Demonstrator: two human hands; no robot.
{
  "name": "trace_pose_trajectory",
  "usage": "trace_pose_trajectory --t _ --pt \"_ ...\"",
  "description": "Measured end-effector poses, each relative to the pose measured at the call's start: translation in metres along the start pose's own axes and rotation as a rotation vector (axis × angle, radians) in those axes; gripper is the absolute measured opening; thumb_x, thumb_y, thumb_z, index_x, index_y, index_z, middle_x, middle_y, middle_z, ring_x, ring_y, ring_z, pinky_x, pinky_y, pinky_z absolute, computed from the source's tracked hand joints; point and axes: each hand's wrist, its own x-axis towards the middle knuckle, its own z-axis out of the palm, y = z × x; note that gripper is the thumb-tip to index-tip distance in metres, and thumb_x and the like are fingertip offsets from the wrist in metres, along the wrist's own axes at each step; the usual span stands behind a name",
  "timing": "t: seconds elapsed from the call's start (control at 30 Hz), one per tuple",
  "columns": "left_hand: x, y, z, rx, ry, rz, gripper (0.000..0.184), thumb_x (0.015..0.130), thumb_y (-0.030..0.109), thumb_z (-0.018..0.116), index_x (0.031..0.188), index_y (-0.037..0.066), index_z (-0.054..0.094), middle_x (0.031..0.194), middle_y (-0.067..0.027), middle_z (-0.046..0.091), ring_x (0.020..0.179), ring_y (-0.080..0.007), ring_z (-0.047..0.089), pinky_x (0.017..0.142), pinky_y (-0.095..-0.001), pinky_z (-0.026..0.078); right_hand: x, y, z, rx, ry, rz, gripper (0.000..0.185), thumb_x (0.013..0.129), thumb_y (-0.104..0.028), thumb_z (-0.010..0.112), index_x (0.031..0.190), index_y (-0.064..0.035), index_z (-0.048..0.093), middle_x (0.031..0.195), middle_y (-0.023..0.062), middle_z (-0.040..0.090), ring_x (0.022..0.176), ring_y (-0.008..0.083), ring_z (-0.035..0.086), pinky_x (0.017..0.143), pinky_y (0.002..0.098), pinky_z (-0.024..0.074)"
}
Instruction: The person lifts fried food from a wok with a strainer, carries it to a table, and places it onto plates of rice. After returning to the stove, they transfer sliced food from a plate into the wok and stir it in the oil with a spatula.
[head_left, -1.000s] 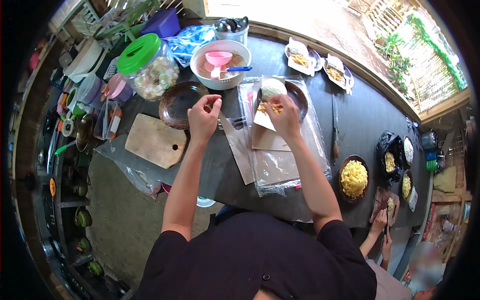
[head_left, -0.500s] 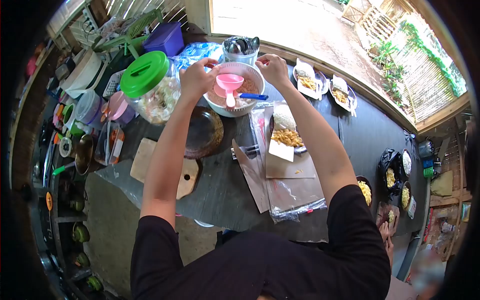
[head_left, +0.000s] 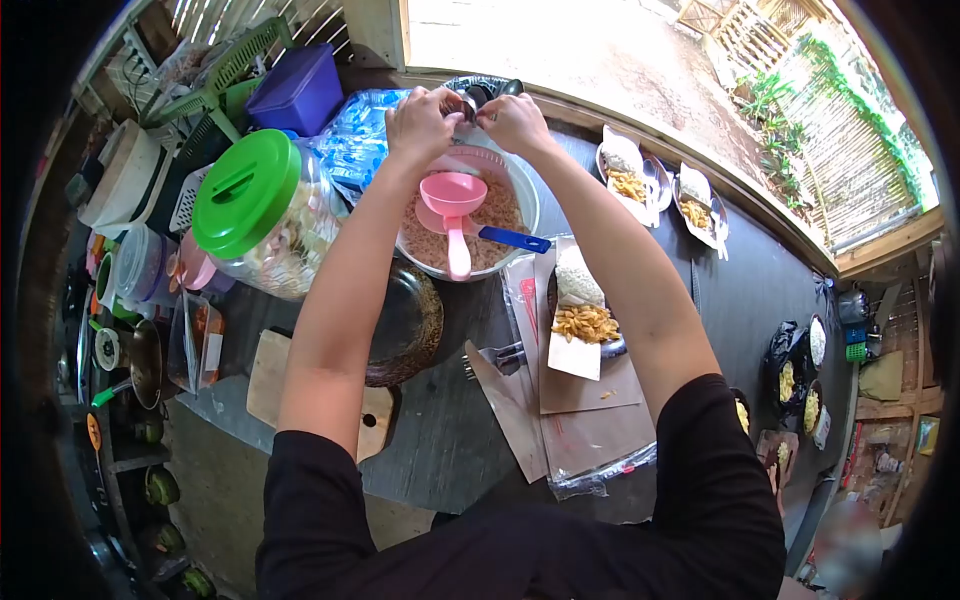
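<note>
Both my hands are at the container of spoons (head_left: 474, 84) behind the white bowl. My left hand (head_left: 424, 124) has its fingers bent together at the dark spoon heads, and my right hand (head_left: 512, 120) pinches beside them; what sits between the fingertips is too small to tell. Below them the white bowl (head_left: 530, 200) holds a pinkish-brown food, a pink scoop (head_left: 453, 194) and a blue-handled utensil (head_left: 514, 238). Right of it, white rice (head_left: 577, 277) and brown fried strips (head_left: 585, 323) lie on white paper (head_left: 574, 357) over a dark plate.
A green-lidded jar (head_left: 246, 194), a dark round plate (head_left: 405, 325) and a cutting board (head_left: 376, 420) are on the left. Brown paper sheets (head_left: 597, 440) lie at the centre. Two served plates (head_left: 628, 180) (head_left: 697, 205) stand by the ledge. A co-worker's blurred head (head_left: 848, 540) shows at lower right.
Both hands have left the rice plate area and the dark plate, moved forward over the white bowl, and come together at the spoon container. The view has shifted forward too.
</note>
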Motion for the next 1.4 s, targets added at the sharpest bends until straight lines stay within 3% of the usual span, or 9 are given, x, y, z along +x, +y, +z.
trace_pose_trajectory --t 0.17,0.27,0.37,0.6,0.73,0.93,1.1,1.33,1.4 --pt "0.006 -0.001 0.006 -0.110 -0.006 -0.014 0.027 0.080 0.032 0.071 0.102 0.017 0.066 0.097 -0.0045 0.065 0.095 -0.0253 0.063 0.080 -0.0422 0.046 0.006 0.011 -0.003 0.098 -0.084 -0.003 0.021 0.078 -0.031 0.064 0.094 -0.0227 0.074 0.093 0.0059 0.071 0.099 0.0297 0.061 0.088 0.0383 0.0491" --pt "0.015 0.009 -0.006 -0.183 0.031 0.016 0.026 0.083 0.029 0.069 0.101 0.011 0.065 0.096 -0.0068 0.067 0.092 -0.0248 0.064 0.079 -0.0387 0.047 -0.002 0.007 -0.018 0.115 0.127 -0.092 0.021 0.083 -0.027 0.063 0.093 -0.0109 0.071 0.087 0.0099 0.070 0.083 0.0277 0.065 0.078 0.0366 0.0503" --pt "0.024 0.021 -0.020 -0.400 0.036 0.007 0.024 0.086 0.026 0.066 0.100 0.006 0.063 0.092 -0.0101 0.068 0.086 -0.0248 0.066 0.075 -0.0361 0.049 -0.001 0.003 -0.044 0.685 0.199 0.109 0.030 0.090 -0.024 0.056 0.104 0.0022 0.062 0.087 0.0121 0.070 0.080 0.0173 0.061 0.076 0.0316 0.0476" --pt "0.006 0.088 -0.091 -0.781 0.147 0.100 0.021 0.093 0.020 0.057 0.103 0.002 0.055 0.083 -0.0104 0.068 0.075 -0.0184 0.066 0.062 -0.0303 0.049 -0.038 -0.023 -0.129 0.985 0.615 -0.087 0.018 0.096 -0.020 0.046 0.100 -0.0028 0.049 0.074 0.0092 0.068 0.058 0.0190 0.061 0.058 0.0327 0.0471" --pt "-0.043 0.141 -0.123 -1.253 0.031 -0.088 0.017 0.098 0.015 0.048 0.108 0.002 0.051 0.079 -0.0065 0.061 0.060 -0.0106 0.055 0.054 -0.0245 0.043 -0.119 -0.042 -0.167 0.614 0.624 -0.120 0.015 0.096 -0.018 0.051 0.099 -0.0044 0.047 0.060 0.0091 0.056 0.053 0.0208 0.060 0.049 0.0338 0.0437" --pt "-0.135 0.167 -0.075 -1.342 -0.246 -0.216 0.023 0.100 0.025 0.048 0.110 0.006 0.055 0.072 0.0009 0.050 0.061 -0.0060 0.044 0.053 -0.0231 0.037 -0.250 -0.056 -0.146 0.550 0.467 0.011 0.016 0.090 -0.004 0.050 0.105 -0.0032 0.051 0.081 0.0220 0.059 0.074 0.0403 0.060 0.064 0.0470 0.0465" --pt "-0.215 0.199 -0.040 -1.179 -0.351 -0.176 0.024 0.095 0.017 0.057 0.115 0.005 0.054 0.074 0.0028 0.049 0.064 -0.0041 0.044 0.057 -0.0199 0.037 -0.327 -0.050 -0.116 0.337 0.284 0.099 0.032 0.079 0.003 0.054 0.111 0.0061 0.057 0.090 0.0203 0.060 0.087 0.0374 0.058 0.079 0.0436 0.0462" --pt "-0.276 0.212 -0.018 -1.250 -0.382 -0.314 0.021 0.098 0.011 0.044 0.113 0.004 0.057 0.078 0.0036 0.048 0.064 -0.0033 0.043 0.057 -0.0191 0.038 -0.399 -0.057 -0.112 0.363 0.262 0.153 0.047 0.079 0.004 0.052 0.125 -0.0019 0.056 0.093 0.0156 0.061 0.090 0.0314 0.057 0.084 0.0406 0.0453" --pt "-0.286 0.210 -0.012 -1.204 -0.347 -0.180 0.025 0.097 0.008 0.041 0.115 0.005 0.058 0.078 0.0049 0.047 0.064 -0.0022 0.042 0.055 -0.0184 0.036 -0.413 -0.055 -0.112 0.432 0.202 0.223 0.046 0.081 0.002 0.054 0.127 -0.0020 0.055 0.097 0.0169 0.063 0.090 0.0315 0.059 0.083 0.0409 0.0462"
